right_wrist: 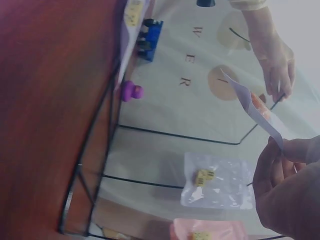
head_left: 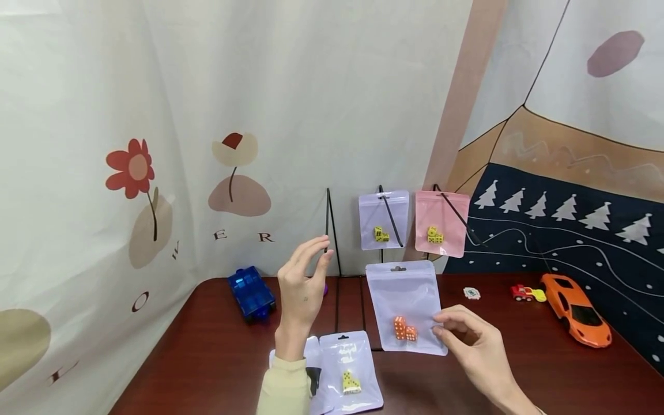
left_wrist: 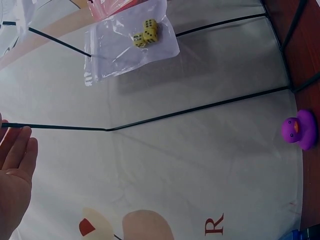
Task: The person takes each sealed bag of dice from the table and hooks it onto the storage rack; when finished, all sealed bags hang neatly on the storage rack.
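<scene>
The left hand [head_left: 300, 287] pinches the thin black metal rod [left_wrist: 70, 128]; the right hand [head_left: 476, 344], pinching the lilac plastic bag [head_left: 404, 302], should carefully align its hole [head_left: 398, 268].

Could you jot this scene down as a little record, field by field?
Left hand: pinches a bare black hook near its tip
Right hand: holds a lilac bag of orange dice by its edge
Hanging: a second lilac bag and a pink bag, both with yellow dice
On table: more lilac bags, blue plastic object, purple duck, orange toy car
</scene>
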A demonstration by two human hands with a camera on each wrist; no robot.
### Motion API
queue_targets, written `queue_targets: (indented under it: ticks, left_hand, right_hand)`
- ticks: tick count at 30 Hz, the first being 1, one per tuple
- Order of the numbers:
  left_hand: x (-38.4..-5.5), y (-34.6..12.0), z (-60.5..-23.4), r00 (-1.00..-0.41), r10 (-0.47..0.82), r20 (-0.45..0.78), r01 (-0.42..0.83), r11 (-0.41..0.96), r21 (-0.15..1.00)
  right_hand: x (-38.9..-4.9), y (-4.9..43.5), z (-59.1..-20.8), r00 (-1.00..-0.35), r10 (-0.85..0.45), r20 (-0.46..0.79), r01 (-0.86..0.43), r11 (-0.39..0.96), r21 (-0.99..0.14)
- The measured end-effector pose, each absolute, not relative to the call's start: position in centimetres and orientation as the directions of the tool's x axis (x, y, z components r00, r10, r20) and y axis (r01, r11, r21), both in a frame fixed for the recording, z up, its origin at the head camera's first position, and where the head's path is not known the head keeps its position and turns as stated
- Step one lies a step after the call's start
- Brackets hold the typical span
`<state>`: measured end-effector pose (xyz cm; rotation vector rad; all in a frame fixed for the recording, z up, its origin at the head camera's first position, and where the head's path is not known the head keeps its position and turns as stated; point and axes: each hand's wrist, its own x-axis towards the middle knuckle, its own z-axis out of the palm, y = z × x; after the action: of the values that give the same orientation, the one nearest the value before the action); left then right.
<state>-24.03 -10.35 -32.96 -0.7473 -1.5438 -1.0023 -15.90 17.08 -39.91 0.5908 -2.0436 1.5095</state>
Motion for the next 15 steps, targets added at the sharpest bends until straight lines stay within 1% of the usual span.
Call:
queue_targets:
  ticks: [2, 6, 8, 10, 13, 15]
  left_hand:
    - [-24.1, -10.3, -33.0, -0.202, -0.054, 0.978, 0.873, 0.442, 0.205]
    - [-24.1, -10.3, -33.0, -0.197, -0.062, 0.979, 0.875, 0.44, 0.203]
    - [-24.1, -10.3, -33.1, -0.192, -0.064, 0.979, 0.876, 0.439, 0.201]
    - [-24.1, -10.2, -33.1, -0.188, -0.064, 0.98, 0.877, 0.439, 0.197]
    - [-24.1, -10.2, -33.0, -0.184, -0.062, 0.981, 0.878, 0.439, 0.193]
    - [-24.1, -10.2, -33.0, -0.186, -0.058, 0.981, 0.877, 0.44, 0.192]
  right_hand:
    - [-15.9, 17.0, -39.5, -0.753, -0.028, 0.657, -0.642, 0.247, -0.726]
    - [-16.2, 16.8, -39.0, -0.701, -0.024, 0.713, -0.709, 0.134, -0.692]
    - [-16.2, 16.8, -38.9, -0.687, -0.02, 0.726, -0.724, 0.095, -0.683]
    - [-16.2, 16.8, -38.8, -0.687, -0.013, 0.727, -0.725, 0.09, -0.683]
    - [-16.3, 16.8, -38.6, -0.709, 0.009, 0.705, -0.7, 0.112, -0.705]
    - [-16.3, 16.8, -38.5, -0.707, 0.016, 0.707, -0.702, 0.105, -0.704]
